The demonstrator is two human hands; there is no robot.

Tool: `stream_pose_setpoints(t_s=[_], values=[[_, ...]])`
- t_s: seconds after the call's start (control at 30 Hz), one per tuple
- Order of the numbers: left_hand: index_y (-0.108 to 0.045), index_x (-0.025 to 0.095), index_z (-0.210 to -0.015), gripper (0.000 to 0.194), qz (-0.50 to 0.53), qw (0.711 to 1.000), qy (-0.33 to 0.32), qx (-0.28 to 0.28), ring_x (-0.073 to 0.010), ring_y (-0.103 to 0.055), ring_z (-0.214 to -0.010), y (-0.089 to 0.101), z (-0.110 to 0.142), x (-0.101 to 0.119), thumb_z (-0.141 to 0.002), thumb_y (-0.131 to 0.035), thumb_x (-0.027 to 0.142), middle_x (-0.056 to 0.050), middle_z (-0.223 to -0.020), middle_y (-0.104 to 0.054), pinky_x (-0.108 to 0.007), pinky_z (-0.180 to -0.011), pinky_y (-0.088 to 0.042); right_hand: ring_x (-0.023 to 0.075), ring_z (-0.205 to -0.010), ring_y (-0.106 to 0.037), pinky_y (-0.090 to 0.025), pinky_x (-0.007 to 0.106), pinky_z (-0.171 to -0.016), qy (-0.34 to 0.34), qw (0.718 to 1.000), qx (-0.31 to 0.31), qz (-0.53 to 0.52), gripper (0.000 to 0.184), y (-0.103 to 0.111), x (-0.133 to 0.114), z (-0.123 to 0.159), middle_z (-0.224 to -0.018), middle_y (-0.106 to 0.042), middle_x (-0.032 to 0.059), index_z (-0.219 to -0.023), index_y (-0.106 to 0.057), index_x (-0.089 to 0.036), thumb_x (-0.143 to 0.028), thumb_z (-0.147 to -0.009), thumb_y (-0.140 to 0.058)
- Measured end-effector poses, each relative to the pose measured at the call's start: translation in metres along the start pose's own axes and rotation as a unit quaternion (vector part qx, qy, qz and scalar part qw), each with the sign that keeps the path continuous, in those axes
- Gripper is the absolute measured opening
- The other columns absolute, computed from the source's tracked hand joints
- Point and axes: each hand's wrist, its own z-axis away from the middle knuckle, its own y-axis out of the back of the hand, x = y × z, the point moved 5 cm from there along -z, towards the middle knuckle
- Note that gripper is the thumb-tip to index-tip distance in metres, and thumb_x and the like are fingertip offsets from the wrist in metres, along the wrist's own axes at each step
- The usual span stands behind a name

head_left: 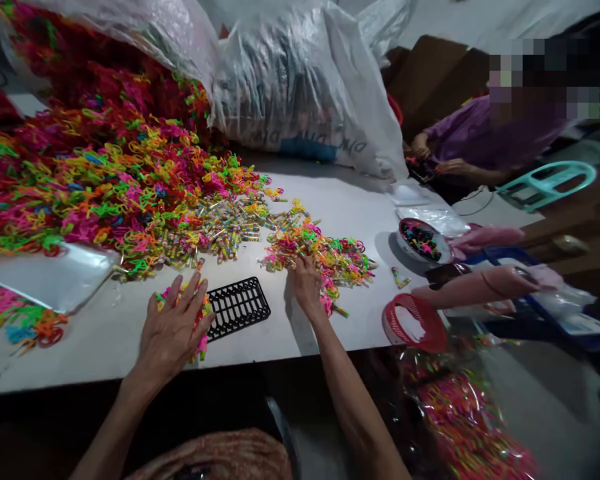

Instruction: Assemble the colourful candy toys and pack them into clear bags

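Observation:
My left hand (174, 323) lies palm down with its fingers apart, partly covering a few bright plastic pieces (203, 347) at the left end of a black slotted plastic tray (237, 307). The tray rests flat on the white table. To its right, my right hand (306, 283) dips into a small heap of coloured plastic pieces and short patterned tubes (347, 257). Its fingers are bent and close together, and whatever is between the fingertips is hidden. Behind my left hand spreads a large mound of neon plastic pieces (130, 180), with many patterned tubes (225, 227) along its edge.
Clear plastic bags (50, 270) lie at the left. A large white sack (305, 87) stands behind. At the right are a bowl of dark pieces (423, 241), a red basket (414, 323) and a pink cylindrical object (485, 287). A person in purple (480, 140) works beyond the table.

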Motion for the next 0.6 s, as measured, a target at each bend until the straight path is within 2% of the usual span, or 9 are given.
stream_pose_setpoints(t_s=[0.23, 0.37, 0.47, 0.53, 0.6], values=[[-0.047, 0.019, -0.14, 0.052, -0.031, 0.999, 0.008, -0.019, -0.0353, -0.029, -0.142, 0.0, -0.001, 0.003, -0.096, -0.031, 0.041, -0.01, -0.152, -0.036, -0.064, -0.103, -0.033, 0.0209, -0.101, -0.06, -0.045, 0.03, -0.084, 0.053, 0.998, -0.021, -0.03, 0.029, 0.024, -0.015, -0.022, -0.118, -0.063, 0.008, -0.112, -0.068, -0.023, -0.024, -0.09, -0.048], [-0.044, 0.02, -0.141, 0.052, -0.044, 0.999, 0.009, -0.025, -0.0341, -0.028, -0.142, -0.001, -0.001, 0.004, -0.096, -0.032, 0.041, -0.008, -0.153, -0.034, -0.062, -0.105, -0.034, 0.0229, -0.107, -0.06, -0.045, 0.03, -0.085, 0.098, 0.992, -0.083, 0.018, 0.027, 0.01, -0.059, -0.048, -0.12, -0.063, 0.0112, -0.107, -0.069, -0.019, -0.023, -0.09, -0.049], [-0.045, 0.021, -0.141, 0.051, -0.045, 0.999, 0.015, -0.022, -0.0334, -0.029, -0.142, 0.0, -0.002, 0.004, -0.096, -0.032, 0.042, -0.008, -0.153, -0.035, -0.062, -0.105, -0.034, 0.0248, -0.102, -0.063, -0.044, 0.029, -0.079, 0.111, 0.986, -0.117, 0.032, 0.024, -0.002, -0.086, -0.061, -0.114, -0.065, 0.0165, -0.101, -0.07, -0.013, -0.024, -0.089, -0.052], [-0.046, 0.021, -0.14, 0.05, -0.041, 0.999, 0.014, -0.018, -0.0337, -0.03, -0.141, 0.002, -0.002, 0.004, -0.096, -0.033, 0.042, -0.009, -0.153, -0.035, -0.062, -0.105, -0.035, 0.0247, -0.097, -0.064, -0.043, 0.027, -0.074, 0.11, 0.988, -0.107, 0.028, 0.022, -0.003, -0.091, -0.062, -0.106, -0.068, 0.0179, -0.095, -0.07, -0.012, -0.02, -0.087, -0.052], [-0.047, 0.02, -0.14, 0.05, -0.035, 0.999, 0.01, -0.013, -0.0341, -0.032, -0.141, 0.003, -0.003, 0.005, -0.096, -0.034, 0.042, -0.01, -0.152, -0.037, -0.062, -0.104, -0.035, 0.0227, -0.089, -0.064, -0.042, 0.026, -0.069, 0.112, 0.989, -0.094, 0.003, 0.018, -0.001, -0.087, -0.054, -0.094, -0.07, 0.0154, -0.087, -0.07, -0.012, -0.016, -0.082, -0.053]])
